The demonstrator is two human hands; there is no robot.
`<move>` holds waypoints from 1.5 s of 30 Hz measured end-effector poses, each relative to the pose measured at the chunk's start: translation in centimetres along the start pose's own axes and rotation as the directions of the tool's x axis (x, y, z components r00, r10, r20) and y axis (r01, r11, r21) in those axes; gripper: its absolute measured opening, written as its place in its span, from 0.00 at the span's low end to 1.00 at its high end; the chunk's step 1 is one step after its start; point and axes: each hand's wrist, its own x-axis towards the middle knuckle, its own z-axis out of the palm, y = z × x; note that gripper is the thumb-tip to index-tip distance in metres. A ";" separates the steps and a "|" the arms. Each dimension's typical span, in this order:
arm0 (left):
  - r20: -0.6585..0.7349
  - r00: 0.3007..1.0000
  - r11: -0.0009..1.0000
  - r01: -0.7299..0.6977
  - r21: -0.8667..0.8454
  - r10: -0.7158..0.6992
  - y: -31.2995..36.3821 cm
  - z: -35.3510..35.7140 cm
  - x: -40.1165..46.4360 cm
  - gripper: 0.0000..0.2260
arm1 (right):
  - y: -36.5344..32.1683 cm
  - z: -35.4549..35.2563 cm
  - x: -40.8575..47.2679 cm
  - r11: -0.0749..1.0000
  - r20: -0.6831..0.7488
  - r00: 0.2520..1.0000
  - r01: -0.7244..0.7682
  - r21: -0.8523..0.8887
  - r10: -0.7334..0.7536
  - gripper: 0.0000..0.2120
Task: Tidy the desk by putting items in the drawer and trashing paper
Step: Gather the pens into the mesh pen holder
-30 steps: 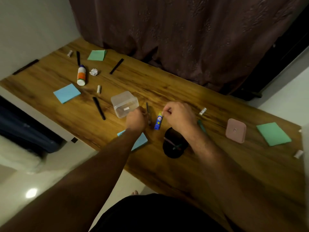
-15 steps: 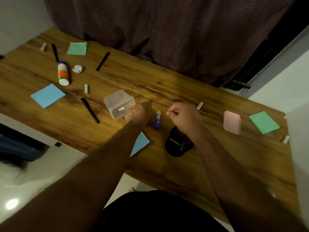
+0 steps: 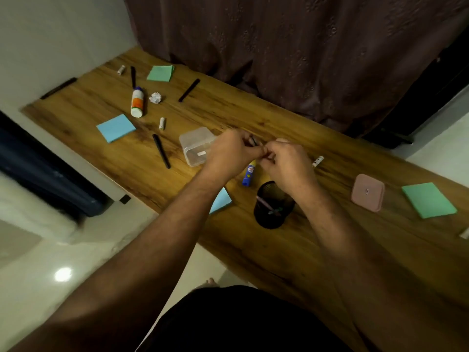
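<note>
My left hand grips a thin dark pen whose tip sticks out above the fingers. My right hand meets it fingertip to fingertip and pinches a small piece, seemingly a pen cap, mostly hidden by the fingers. Both hands hover over the wooden desk, between a clear plastic box and a black mesh pen cup that holds pens. A blue glue stick lies just below the hands. Crumpled paper lies at the far left.
Also on the desk: a white glue bottle, black pens, blue note pads, green pads, a pink case and small white cylinders. A curtain hangs behind.
My left hand picked the thin pen up from beside the clear box. My right hand lifted away from the glue stick, and the two hands came together above the desk.
</note>
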 end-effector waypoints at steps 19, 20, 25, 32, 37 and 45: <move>0.063 0.966 0.917 0.257 -0.306 -0.250 -4.8 4.3 -7.4 0.04 | 2.7 0.2 -4.6 0.990 0.208 0.969 -0.115 -0.082 0.130 0.08; 0.056 0.966 0.912 0.255 -0.321 -0.250 -5.0 4.2 -7.3 0.04 | 2.7 0.0 -4.6 0.990 0.174 0.975 -0.125 -0.068 0.135 0.08; 0.131 0.961 0.881 0.277 -0.383 -0.245 -6.2 3.3 -5.5 0.06 | 3.1 -0.8 -3.5 0.928 0.235 0.898 -0.362 -0.090 0.373 0.17; 0.431 0.889 0.878 0.324 -0.353 -0.155 -8.1 2.7 -3.0 0.06 | 2.3 0.9 -2.5 0.838 0.382 0.756 -0.536 -0.106 0.532 0.06; 0.464 0.886 0.859 0.247 -0.449 -0.012 -8.5 0.6 -0.7 0.05 | 0.6 1.2 1.4 0.806 0.289 0.766 -0.591 -0.031 0.574 0.06; 0.390 0.920 0.834 0.237 -0.498 -0.029 -6.7 -5.6 5.7 0.11 | -2.0 2.6 8.4 0.743 0.067 0.760 -0.647 0.173 0.646 0.04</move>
